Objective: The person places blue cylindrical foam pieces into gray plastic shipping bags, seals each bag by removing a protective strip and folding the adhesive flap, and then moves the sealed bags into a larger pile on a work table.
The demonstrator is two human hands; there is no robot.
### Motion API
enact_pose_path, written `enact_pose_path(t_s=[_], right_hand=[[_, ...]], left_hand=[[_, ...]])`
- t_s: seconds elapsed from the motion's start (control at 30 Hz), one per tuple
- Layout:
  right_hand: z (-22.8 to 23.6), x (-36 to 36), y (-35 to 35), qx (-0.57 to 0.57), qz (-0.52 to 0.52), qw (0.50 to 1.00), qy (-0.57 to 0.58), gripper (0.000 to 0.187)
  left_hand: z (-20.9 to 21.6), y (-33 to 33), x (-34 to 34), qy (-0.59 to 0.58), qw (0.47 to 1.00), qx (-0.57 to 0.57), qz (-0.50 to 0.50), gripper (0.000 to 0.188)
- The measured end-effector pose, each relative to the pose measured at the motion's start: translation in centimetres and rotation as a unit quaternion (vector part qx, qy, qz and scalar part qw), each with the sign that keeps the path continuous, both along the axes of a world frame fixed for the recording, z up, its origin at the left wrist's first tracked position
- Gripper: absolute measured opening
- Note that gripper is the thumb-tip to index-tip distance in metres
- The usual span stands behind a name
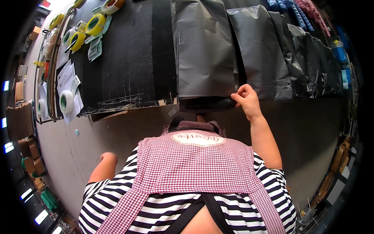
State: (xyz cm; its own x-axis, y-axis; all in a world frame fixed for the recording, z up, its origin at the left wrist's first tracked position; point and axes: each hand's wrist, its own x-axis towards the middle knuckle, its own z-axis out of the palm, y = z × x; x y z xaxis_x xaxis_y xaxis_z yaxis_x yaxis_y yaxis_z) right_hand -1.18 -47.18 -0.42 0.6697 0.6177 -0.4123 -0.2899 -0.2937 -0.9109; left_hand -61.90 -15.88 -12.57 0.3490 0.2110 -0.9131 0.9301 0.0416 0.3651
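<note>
My right hand (248, 102) is closed in a pinch on the lower right corner of a grey plastic mailing bag (204, 50). This bag lies flat near the middle of the black table (128, 58), and its near end gapes over a dark opening. To its right, more grey plastic bags (259, 50) overlap in a row. My left hand (109, 157) is low at my left side, away from the table; it is smeared, and its fingers cannot be made out.
Tape rolls (95, 24) and label strips (94, 48) lie at the table's far left. Papers (70, 84) and a white roll (66, 102) sit at the left corner beside a metal rail (53, 62). Blue and pink wrapped bundles (311, 13) are at the far right. Cardboard boxes (33, 154) stand left.
</note>
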Motion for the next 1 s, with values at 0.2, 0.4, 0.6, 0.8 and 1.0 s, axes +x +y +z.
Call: enact_pose_path(t_s=[0.2, 0.4, 0.6, 0.8, 1.0], right_hand=[[1.0, 0.7, -1.9, 0.047, 0.009, 0.998, 0.046, 0.042], [1.3, 1.1, -0.9, 0.059, 0.136, 0.985, -0.086, 0.056], [-1.1, 0.8, -1.6, 0.045, 0.125, 0.978, -0.158, 0.049], [-0.7, 0.8, -0.8, 0.050, 0.120, 0.983, -0.131, 0.040], [-1.2, 1.2, -1.8, 0.050, 0.134, 0.975, -0.170, 0.033]], left_hand=[[10.9, -2.5, 18.6, -0.327, 0.911, 0.222, -0.115, 0.014], [13.0, -4.7, 32.2, -0.482, 0.753, 0.415, -0.167, 0.030], [9.8, -8.5, 32.1, -0.494, 0.670, 0.521, -0.187, 0.040], [8.9, -8.9, 33.5, -0.475, 0.628, 0.591, -0.173, 0.026], [5.5, -5.7, 19.8, -0.379, 0.787, 0.435, -0.216, 0.015]])
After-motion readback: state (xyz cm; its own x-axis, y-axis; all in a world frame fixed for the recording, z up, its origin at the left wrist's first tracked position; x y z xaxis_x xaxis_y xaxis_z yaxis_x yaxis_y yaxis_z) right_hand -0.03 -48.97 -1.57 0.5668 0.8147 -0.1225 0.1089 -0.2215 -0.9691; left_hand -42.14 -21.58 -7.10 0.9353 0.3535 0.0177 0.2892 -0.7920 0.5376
